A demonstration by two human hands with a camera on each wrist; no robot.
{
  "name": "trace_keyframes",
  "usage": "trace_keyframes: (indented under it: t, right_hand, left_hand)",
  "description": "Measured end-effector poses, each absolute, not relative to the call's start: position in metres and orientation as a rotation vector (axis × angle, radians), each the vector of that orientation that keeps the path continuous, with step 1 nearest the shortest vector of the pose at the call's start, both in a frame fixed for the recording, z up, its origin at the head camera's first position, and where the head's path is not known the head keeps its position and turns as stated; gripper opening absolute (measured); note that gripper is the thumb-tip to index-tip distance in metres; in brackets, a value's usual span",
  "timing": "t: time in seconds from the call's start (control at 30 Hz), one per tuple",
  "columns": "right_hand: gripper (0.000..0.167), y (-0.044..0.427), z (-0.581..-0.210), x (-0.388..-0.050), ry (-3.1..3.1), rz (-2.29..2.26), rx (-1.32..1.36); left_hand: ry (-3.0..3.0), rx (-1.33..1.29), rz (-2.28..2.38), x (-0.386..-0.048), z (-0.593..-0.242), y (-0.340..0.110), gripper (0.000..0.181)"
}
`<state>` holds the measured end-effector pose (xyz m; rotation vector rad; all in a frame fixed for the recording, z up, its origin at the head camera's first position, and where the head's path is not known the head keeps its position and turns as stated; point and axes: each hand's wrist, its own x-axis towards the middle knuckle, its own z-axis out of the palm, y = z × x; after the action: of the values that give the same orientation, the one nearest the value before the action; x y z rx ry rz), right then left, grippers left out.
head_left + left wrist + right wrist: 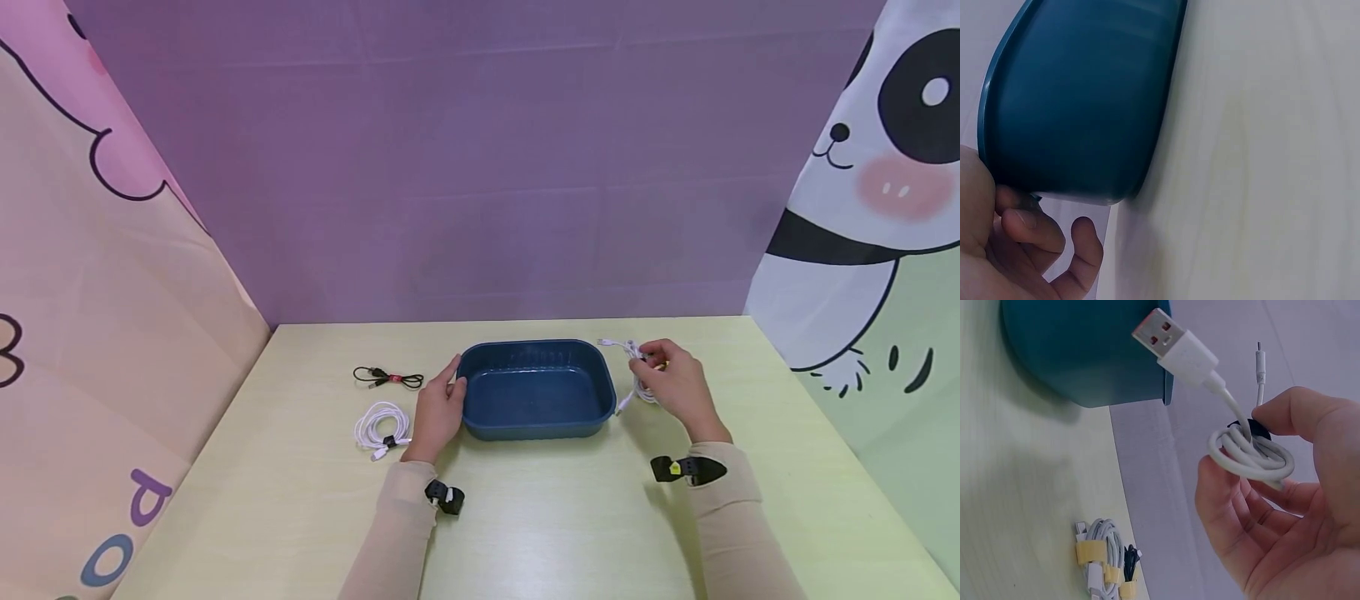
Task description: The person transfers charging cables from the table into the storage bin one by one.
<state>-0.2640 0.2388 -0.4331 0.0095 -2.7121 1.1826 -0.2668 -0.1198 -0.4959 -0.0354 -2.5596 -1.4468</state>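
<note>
A coiled white USB cable (1250,456) with a black strap is pinched between the thumb and fingers of my right hand (678,387). It is held just right of a dark blue plastic bin (536,432), its USB plug (1175,347) pointing toward the bin in the right wrist view. My left hand (438,412) grips the bin's left end, thumb at the rim and other fingers bent beside the outer wall. The bin stands on the table, and its visible inside holds nothing.
Left of the bin lie a black cable (408,380) with a red tie and a coiled white cable (367,429) with a black strap. Beyond the right hand lie a white cable (1110,537) and a small black cable (1130,562) with yellow straps. A purple backdrop (480,167) stands behind.
</note>
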Motion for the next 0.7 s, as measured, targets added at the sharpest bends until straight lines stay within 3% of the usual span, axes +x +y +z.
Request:
trace_keyframes:
  t: [0.7]
  right_hand:
    - [0.037,0.2329,-0.4334,-0.2645,-2.695,1.184,0.034]
  left_hand:
    - [-2.555,-0.034,-1.480,-0.2662,-0.4975,-0.1200,0.048]
